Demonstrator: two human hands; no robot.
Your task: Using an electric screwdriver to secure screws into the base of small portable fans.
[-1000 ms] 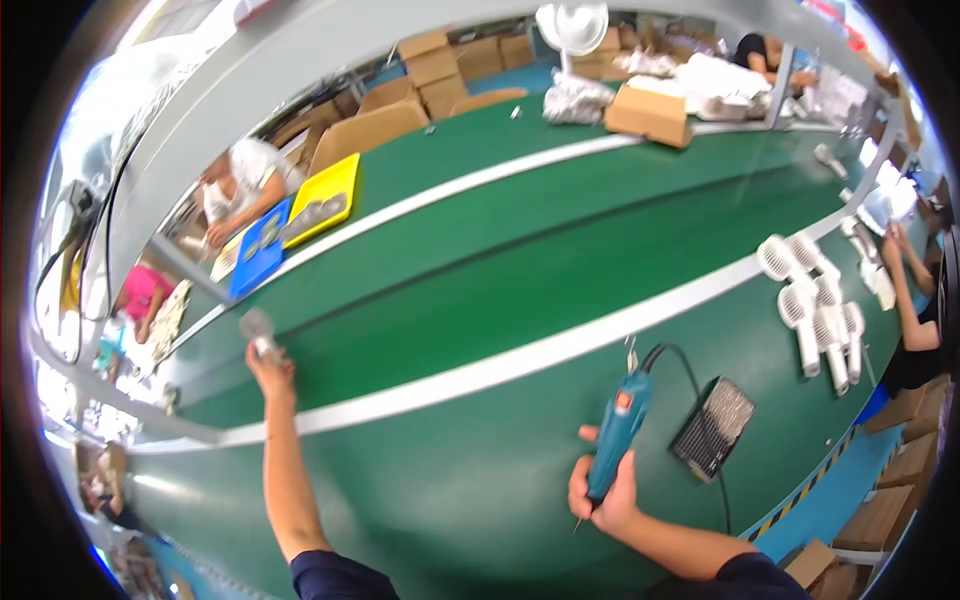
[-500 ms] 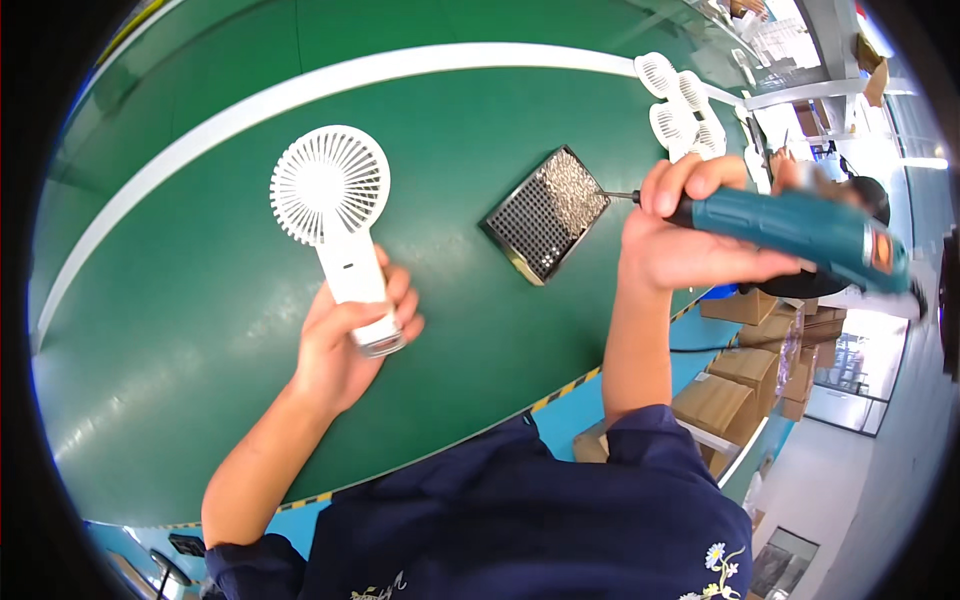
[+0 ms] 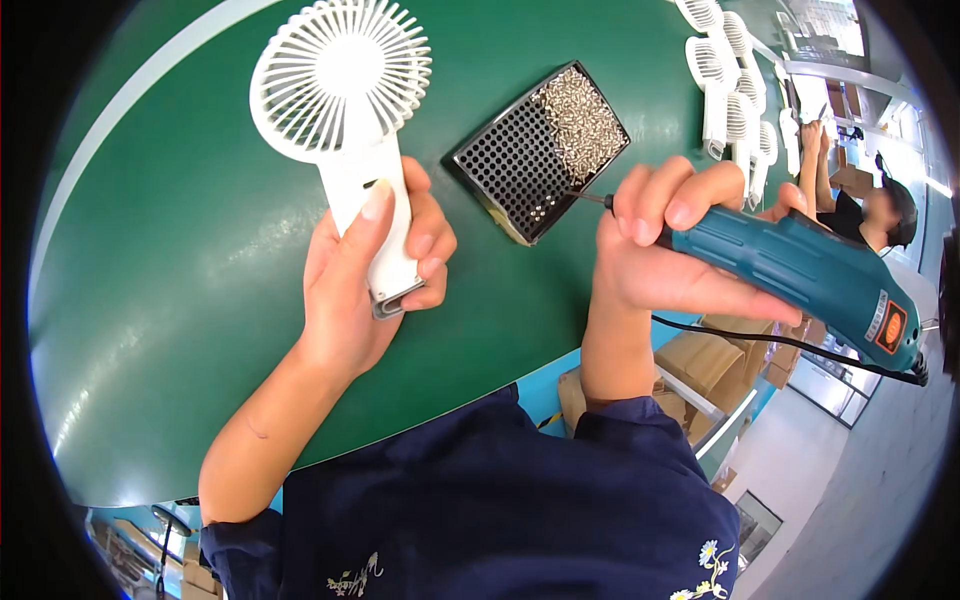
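Driver point(image 3: 800, 260) at the tray point(image 3: 510, 145), fan point(image 3: 350, 110) up in L hand point(image 3: 345, 285)!

Biggest first: green table point(image 3: 180, 300) fills most of the view, w/ a bunch of white fans point(image 3: 735, 90) over on its far R side. Then the blue-green elec. driver, clamped in the R hand point(image 3: 650, 265), fingers wrapped round the nose end, body slanting off R, black cord point(image 3: 760, 338) running from its rear. Fan next: it's over the table, L of the tray, grille to camera, and L hand's got it clamped by the handle, thumb across the face, fingers curled round the R edge.

Smaller now: the black perforated tray, between the hands, screws point(image 3: 585, 125) heaped at its R end, a few more sitting in holes nr the bottom corner. Smallest, the thin bit point(image 3: 590, 198), aimed at that corner; touching or just above, can't tell, nor if it carries a screw.

So step in hand is prob. picking up a screw. Next move calls for, I'd say, the bit square on one screw head, a light press, and a steady L hand.
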